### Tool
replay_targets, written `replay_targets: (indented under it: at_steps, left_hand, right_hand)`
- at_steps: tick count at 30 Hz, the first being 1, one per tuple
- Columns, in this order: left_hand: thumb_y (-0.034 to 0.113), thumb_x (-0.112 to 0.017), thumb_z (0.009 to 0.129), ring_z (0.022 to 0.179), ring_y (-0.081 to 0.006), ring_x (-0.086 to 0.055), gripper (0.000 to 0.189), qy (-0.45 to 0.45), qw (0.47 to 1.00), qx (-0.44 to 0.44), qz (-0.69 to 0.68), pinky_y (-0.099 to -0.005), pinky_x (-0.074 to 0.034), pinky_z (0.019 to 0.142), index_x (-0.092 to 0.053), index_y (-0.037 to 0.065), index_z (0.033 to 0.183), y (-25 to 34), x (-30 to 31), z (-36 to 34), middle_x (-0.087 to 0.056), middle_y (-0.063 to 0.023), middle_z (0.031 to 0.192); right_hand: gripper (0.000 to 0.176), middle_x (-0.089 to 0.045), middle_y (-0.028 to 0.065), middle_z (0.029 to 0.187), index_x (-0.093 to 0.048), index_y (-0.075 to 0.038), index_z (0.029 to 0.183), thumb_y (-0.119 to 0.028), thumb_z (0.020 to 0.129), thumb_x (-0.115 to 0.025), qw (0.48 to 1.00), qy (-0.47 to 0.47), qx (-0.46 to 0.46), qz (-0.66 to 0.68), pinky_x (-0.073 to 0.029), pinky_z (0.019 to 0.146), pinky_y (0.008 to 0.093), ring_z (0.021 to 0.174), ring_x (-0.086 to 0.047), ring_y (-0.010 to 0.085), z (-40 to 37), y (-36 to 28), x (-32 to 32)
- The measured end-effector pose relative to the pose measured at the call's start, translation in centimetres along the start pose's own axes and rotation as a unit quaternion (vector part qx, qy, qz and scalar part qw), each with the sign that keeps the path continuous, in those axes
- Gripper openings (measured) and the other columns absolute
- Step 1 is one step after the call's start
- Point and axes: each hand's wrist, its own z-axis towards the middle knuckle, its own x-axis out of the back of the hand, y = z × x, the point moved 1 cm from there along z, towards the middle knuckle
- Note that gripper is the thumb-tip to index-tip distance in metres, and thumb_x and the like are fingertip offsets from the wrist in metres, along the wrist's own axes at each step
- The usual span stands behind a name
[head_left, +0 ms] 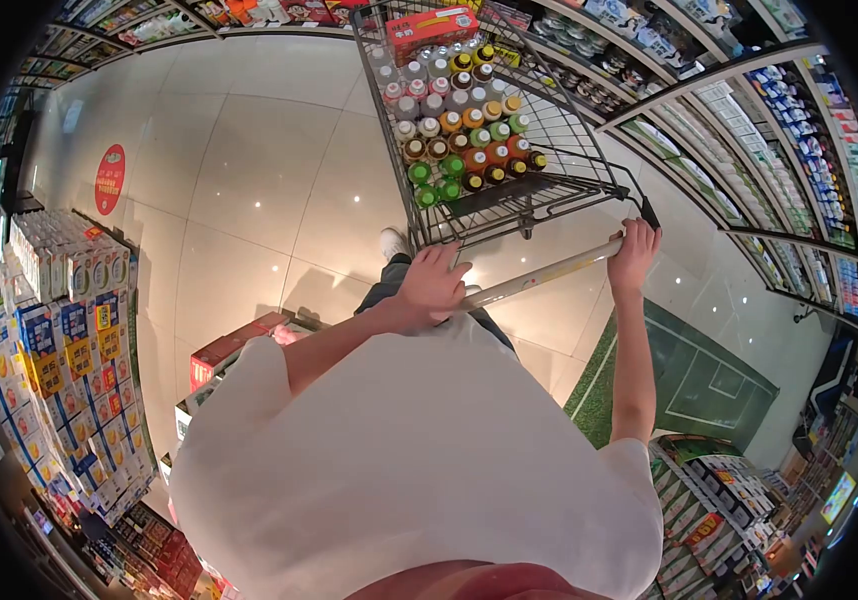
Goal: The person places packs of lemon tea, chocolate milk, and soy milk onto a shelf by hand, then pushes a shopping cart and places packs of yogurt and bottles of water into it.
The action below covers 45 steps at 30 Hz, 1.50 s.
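A wire shopping cart (509,193) stands in front of me, angled slightly to the right. Its pale handle bar (549,276) runs slantwise between my two hands. My right hand (635,255) is wrapped around the bar's right end. At the other end, my left hand (434,283) has its fingers stretched out and spread, the palm right by the bar. Rows of drink bottles (454,118) stand in the basket, with green, yellow, orange, white and pink caps or contents. A red carton (433,33) lies at the cart's far end, behind the bottles.
Stocked shelves (729,130) line the right side and the far end. Stacked boxed goods (69,360) rise at the left, and a red box (234,350) sits near my left elbow. Tiled floor (249,190) carries a round red sticker (110,180). A green mat (694,375) lies at the right.
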Motion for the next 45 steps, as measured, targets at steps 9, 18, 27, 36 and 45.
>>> replay_targets:
  at_steps: [9,18,27,36,45]
  left_hand:
    - [0.032,-0.064,0.096,0.124,-0.0452,-0.056,0.047,-0.04,0.997,0.039,-0.047,-0.0521,-0.045,0.109,-0.065,0.001,0.132,1.8,-1.7,5.1,-0.053,-0.0293,0.142]
    - [0.036,-0.067,0.095,0.124,-0.0427,-0.057,0.048,-0.05,0.99,0.087,-0.094,-0.0512,-0.047,0.107,-0.064,0.008,0.133,4.5,-4.3,10.5,-0.053,-0.0267,0.139]
    - [0.034,-0.067,0.093,0.112,-0.041,-0.061,0.04,-0.004,0.986,0.092,-0.135,-0.0529,-0.053,0.09,-0.067,0.004,0.118,8.5,-8.1,15.6,-0.056,-0.0271,0.129]
    - [0.035,-0.067,0.095,0.108,-0.04,-0.066,0.042,-0.003,0.984,0.111,-0.142,-0.0507,-0.057,0.088,-0.067,0.006,0.126,8.0,-7.5,17.8,-0.058,-0.0234,0.126]
    - [0.032,-0.067,0.096,0.108,-0.04,-0.068,0.042,0.02,0.978,0.161,-0.131,-0.0511,-0.057,0.089,-0.066,0.007,0.129,7.1,-6.0,19.6,-0.059,-0.0224,0.13]
  right_hand:
    - [0.038,-0.063,0.0116,0.136,-0.061,-0.008,0.128,-0.006,0.09,-0.068,0.992,-0.087,0.041,-0.077,-0.034,0.121,0.0578,0.145,-0.048,0.0343,7.7,4.4,-1.6]
    - [0.042,-0.058,0.0129,0.148,-0.06,-0.007,0.129,-0.004,0.088,-0.067,0.979,-0.135,0.069,-0.134,-0.043,0.114,0.0513,0.151,-0.043,0.0337,13.2,9.6,-4.2]
    - [0.043,-0.055,0.009,0.153,-0.059,-0.009,0.129,-0.007,0.088,-0.071,0.959,-0.182,0.091,-0.196,-0.046,0.11,0.0498,0.153,-0.04,0.029,17.1,15.0,-5.3]
    - [0.034,-0.051,0.0096,0.157,-0.06,-0.009,0.129,-0.011,0.095,-0.064,0.949,-0.197,0.11,-0.218,-0.047,0.109,0.0518,0.154,-0.039,0.0284,21.7,15.2,-6.8]
    - [0.027,-0.052,0.0096,0.157,-0.061,-0.01,0.129,-0.013,0.103,-0.056,0.965,-0.14,0.129,-0.182,-0.049,0.107,0.0525,0.152,-0.041,0.031,26.2,13.2,-8.6]
